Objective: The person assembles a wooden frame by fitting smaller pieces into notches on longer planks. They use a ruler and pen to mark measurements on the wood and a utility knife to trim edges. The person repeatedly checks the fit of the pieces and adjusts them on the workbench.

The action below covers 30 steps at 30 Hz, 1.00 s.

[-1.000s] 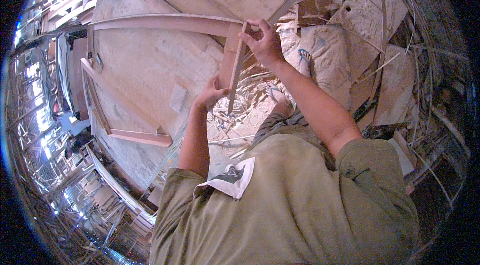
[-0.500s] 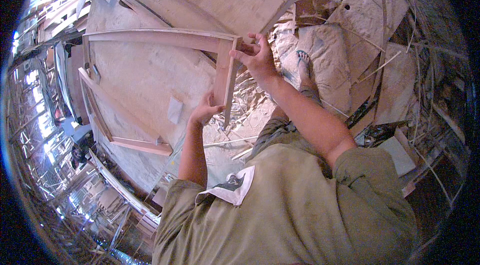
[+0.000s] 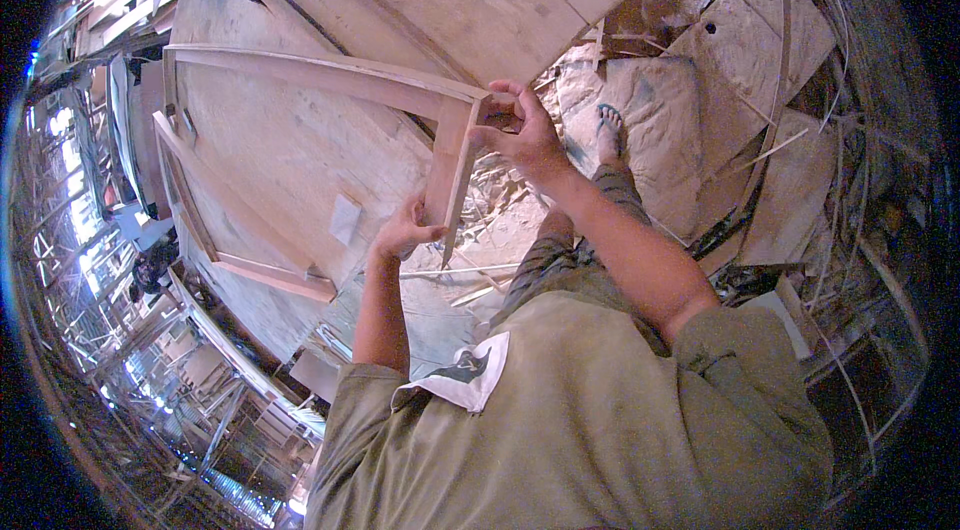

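Basically, both hands are on one slim wooden frame (image 3: 400, 90), right at its R end. Its long axis runs off to the person's L & a bit away: the long rail (image 3: 300, 65) stretches L from the near corner (image 3: 480, 98), seen against a dusty board (image 3: 300, 150), while a short end pc (image 3: 447, 165) comes back toward the body at a steep angle to it. R hand (image 3: 530, 135) is the nearer one to that corner; L hand (image 3: 402, 230) sits lower, by the end pc's tip, so nearly all of the frame lies L of & beyond the grip, w/ hardly anything to its R. Grip-wise, L hand pinches the end pc, thumb across its narrow edge; R hand has its thumb on the outer edge & bent fingers up by the corner, also a pinch as far as I can tell, its fingertips being partly hidden. A second frame (image 3: 275, 277) lies on the board, L of L hand & apart from it, w/ a small pale block (image 3: 344, 219) btwn the two. Wood scraps (image 3: 495, 200) are strewn on the floor R of the end pc, & a foot in a flip-flop (image 3: 610, 130) shows to the R of R hand
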Each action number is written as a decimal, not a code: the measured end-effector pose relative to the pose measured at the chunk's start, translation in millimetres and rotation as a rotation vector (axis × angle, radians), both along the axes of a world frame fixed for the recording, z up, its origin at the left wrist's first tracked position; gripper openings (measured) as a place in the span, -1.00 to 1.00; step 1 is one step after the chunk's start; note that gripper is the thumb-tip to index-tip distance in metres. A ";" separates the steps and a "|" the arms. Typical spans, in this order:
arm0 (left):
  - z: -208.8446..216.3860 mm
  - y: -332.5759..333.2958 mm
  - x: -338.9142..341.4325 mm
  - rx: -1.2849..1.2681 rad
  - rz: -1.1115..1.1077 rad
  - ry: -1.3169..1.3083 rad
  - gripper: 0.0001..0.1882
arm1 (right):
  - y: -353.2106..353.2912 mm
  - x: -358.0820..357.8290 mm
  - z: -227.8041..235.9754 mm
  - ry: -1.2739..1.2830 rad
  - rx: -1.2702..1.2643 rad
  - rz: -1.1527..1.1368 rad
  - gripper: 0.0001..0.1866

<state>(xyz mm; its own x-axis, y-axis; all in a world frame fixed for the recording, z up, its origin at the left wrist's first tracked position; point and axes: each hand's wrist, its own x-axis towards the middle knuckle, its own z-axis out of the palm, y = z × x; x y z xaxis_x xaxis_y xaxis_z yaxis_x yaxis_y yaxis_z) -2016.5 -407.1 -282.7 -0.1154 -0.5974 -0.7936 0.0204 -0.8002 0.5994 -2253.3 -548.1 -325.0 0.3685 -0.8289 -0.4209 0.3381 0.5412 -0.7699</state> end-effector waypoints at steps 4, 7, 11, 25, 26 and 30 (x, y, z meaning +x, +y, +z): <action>-9.9 6.8 9.2 0.025 0.001 0.058 -0.09 | -14.5 -23.4 -9.0 0.000 -0.107 0.116 -0.31; 1.3 -0.1 4.0 0.090 -0.015 -0.041 -0.12 | -36.6 -38.3 -26.3 0.207 -0.265 0.174 -0.54; -2.4 3.8 6.7 0.037 -0.047 -0.098 -0.15 | -52.8 -37.9 -32.1 0.210 -0.329 0.279 -0.64; -6.0 3.7 6.1 0.052 -0.023 -0.116 -0.14 | -57.9 -25.9 -39.0 0.091 -0.141 0.317 -0.81; -4.8 2.1 4.5 0.040 -0.021 -0.106 -0.14 | -56.8 -24.8 -42.2 0.093 -0.145 0.308 -0.82; 0.3 -2.2 1.4 0.038 0.000 -0.019 -0.16 | -53.4 -22.1 -48.2 0.100 -0.189 0.277 -0.84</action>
<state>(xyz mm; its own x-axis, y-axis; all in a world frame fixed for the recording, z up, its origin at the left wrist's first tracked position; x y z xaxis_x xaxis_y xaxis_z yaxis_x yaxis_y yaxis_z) -2015.0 -409.3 -282.3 -0.0996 -0.5665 -0.8180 0.0093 -0.8226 0.5685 -2275.3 -601.5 -373.1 0.5551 -0.7701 -0.3143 0.1166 0.4462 -0.8873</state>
